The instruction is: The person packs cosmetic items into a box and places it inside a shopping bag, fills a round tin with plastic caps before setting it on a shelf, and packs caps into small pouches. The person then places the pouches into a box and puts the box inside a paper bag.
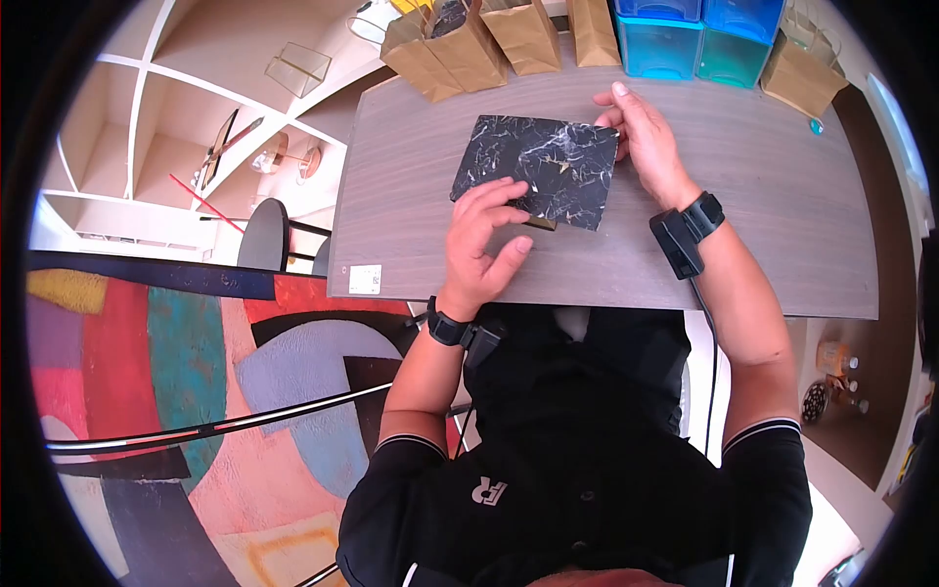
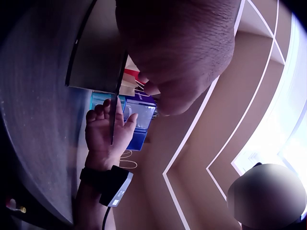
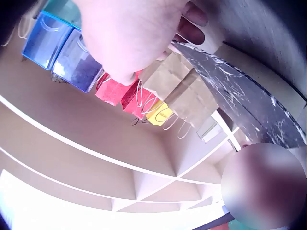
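A black panel with white marble veining (image 1: 548,161) is raised over the table, tilted, a brownish part showing under its near edge. In the left wrist view its thin edge stands out, with a plain dark inner face (image 2: 98,48) behind. My left hand (image 1: 484,245) rests its fingers on the panel's near left part, the thumb apart from them in front. At the far right corner is my right hand (image 1: 646,142), fingers loosely bent beside the edge. The right wrist view shows the right hand's fingers (image 3: 194,29) at the panel's edge.
Brown paper bags (image 1: 523,39) line the table's far edge, with blue and teal plastic boxes (image 1: 660,49) beside them and another paper bag (image 1: 804,78) at the far right. A white label (image 1: 366,280) sits on the wood-grain table (image 1: 782,215). Shelves stand left.
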{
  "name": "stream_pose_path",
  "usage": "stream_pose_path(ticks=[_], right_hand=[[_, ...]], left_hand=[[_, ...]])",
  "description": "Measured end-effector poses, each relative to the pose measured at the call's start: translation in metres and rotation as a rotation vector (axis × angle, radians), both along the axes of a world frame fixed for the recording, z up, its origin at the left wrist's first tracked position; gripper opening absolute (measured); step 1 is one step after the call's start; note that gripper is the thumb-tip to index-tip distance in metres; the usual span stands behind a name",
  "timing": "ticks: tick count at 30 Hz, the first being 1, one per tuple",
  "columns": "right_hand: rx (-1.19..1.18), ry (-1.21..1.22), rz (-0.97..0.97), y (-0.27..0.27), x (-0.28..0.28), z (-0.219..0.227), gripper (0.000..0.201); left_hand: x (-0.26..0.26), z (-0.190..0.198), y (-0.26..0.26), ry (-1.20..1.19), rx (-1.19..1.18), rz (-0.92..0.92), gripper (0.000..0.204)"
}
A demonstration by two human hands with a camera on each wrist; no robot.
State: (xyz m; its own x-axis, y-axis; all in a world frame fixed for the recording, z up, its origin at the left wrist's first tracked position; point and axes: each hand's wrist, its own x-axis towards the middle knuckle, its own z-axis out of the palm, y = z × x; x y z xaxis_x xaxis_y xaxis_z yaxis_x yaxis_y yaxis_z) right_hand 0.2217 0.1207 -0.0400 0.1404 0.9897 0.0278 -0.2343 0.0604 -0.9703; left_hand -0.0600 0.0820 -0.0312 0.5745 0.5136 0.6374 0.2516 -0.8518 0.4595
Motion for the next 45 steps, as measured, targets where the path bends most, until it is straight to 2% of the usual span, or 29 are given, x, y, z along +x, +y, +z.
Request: stream_pose_path(ticks=[2,4,5,6,7,9,10,12,14,16,17,19,20,22,24,25,26,27,28,29,31,34,36,37,39,41,42,44,45], right_hand=[[-0.014,-0.058,-0.012,0.006,0.005,-0.006,0.048],[-0.023,-0.117,-0.023,0.012,0.006,-0.014,0.047],[0.036,-0.239,-0.068,0.014,0.003,-0.018,0.046],[0.096,-0.361,-0.114,0.015,0.002,-0.022,0.045],[0.098,-0.362,-0.115,0.016,0.001,-0.026,0.045],[0.112,-0.68,-0.172,0.011,-0.003,-0.023,0.046],[0.113,-0.682,-0.176,0.008,-0.002,-0.022,0.046],[0.084,-1.007,-0.11,-0.004,-0.005,-0.004,0.05],[0.062,-1.038,-0.063,-0.012,-0.012,0.003,0.056],[0.177,-1.161,0.014,-0.012,-0.02,0.0,0.06],[0.175,-1.206,0.049,-0.016,-0.026,0.006,0.062],[0.212,-1.196,0.037,-0.02,-0.03,0.002,0.061],[0.247,-1.184,0.02,-0.02,-0.032,0.001,0.06],[0.194,-1.18,0.049,-0.023,-0.035,0.004,0.061],[0.233,-0.735,0.016,-0.023,-0.04,0.004,0.057],[0.157,-0.553,0.07,-0.024,-0.041,0.008,0.06],[0.172,-0.561,0.077,-0.021,-0.042,0.007,0.06],[0.209,-0.35,0.075,-0.016,-0.043,0.001,0.063],[0.241,-0.139,0.075,-0.014,-0.042,-0.003,0.067],[0.164,-0.115,0.113,-0.016,-0.034,0.004,0.072],[0.171,-0.087,0.158,-0.017,-0.02,0.01,0.072],[0.115,-0.126,0.184,-0.018,-0.01,0.02,0.074],[-0.004,-0.074,0.207,-0.016,-0.01,0.021,0.074],[0.004,-0.074,0.208,-0.015,-0.011,0.02,0.074],[-0.02,-0.153,0.159,-0.011,-0.011,0.015,0.072],[-0.029,-0.152,0.174,-0.009,-0.011,0.01,0.071],[-0.044,-0.149,0.189,-0.009,-0.01,0.009,0.071],[-0.037,-0.144,0.185,-0.01,-0.012,0.01,0.068],[-0.068,-0.153,0.198,-0.01,-0.012,0.01,0.067]], left_hand=[[-0.001,0.001,0.001,-0.03,0.01,0.042,0.029],[0.002,0.01,0.002,-0.04,-0.011,0.269,0.033],[0.004,0.011,0.007,-0.041,-0.005,0.337,0.044],[0.004,0.01,0.012,-0.041,-0.004,0.338,0.044],[0.003,0.007,0.018,-0.005,0.004,0.464,0.052],[-0.003,0.001,0.029,0.047,-0.016,0.673,0.069],[-0.007,-0.002,0.033,0.045,-0.016,0.671,0.069],[-0.014,-0.002,0.036,0.193,-0.282,0.812,0.069],[-0.019,-0.007,0.04,0.22,-0.294,0.75,0.066],[-0.017,-0.006,0.036,0.073,-0.494,0.586,0.059],[-0.015,-0.008,0.035,0.07,-0.493,0.59,0.059],[-0.009,-0.013,0.031,-0.096,-0.628,0.512,0.05],[-0.004,-0.015,0.028,-0.101,-0.623,0.516,0.05],[0.004,-0.017,0.024,-0.338,-0.661,0.419,0.046],[0.008,-0.018,0.028,-0.371,-0.643,0.411,0.046],[0.011,-0.019,0.028,-0.493,-0.715,0.315,0.046],[0.015,-0.017,0.029,-0.613,-0.787,0.213,0.047],[0.019,-0.014,0.031,-0.655,-0.845,0.126,0.047],[0.02,-0.011,0.032,-0.668,-0.835,0.126,0.047],[0.022,-0.006,0.033,-0.655,-0.847,0.122,0.047],[0.022,-0.003,0.039,-0.649,-0.852,0.116,0.048],[0.017,0.006,0.068,-0.56,-0.816,0.042,0.044],[0.007,0.019,0.087,-0.347,-0.842,0.141,0.045],[0.001,0.026,0.1,-0.347,-0.834,0.141,0.045],[-0.011,0.041,0.132,0.047,-0.268,0.5,0.052],[-0.024,0.055,0.17,0.099,-0.103,0.616,0.057],[-0.029,0.064,0.185,0.093,-0.097,0.616,0.057],[-0.034,0.079,0.21,0.358,0.126,0.72,0.056],[-0.037,0.084,0.221,0.35,0.136,0.718,0.056]])
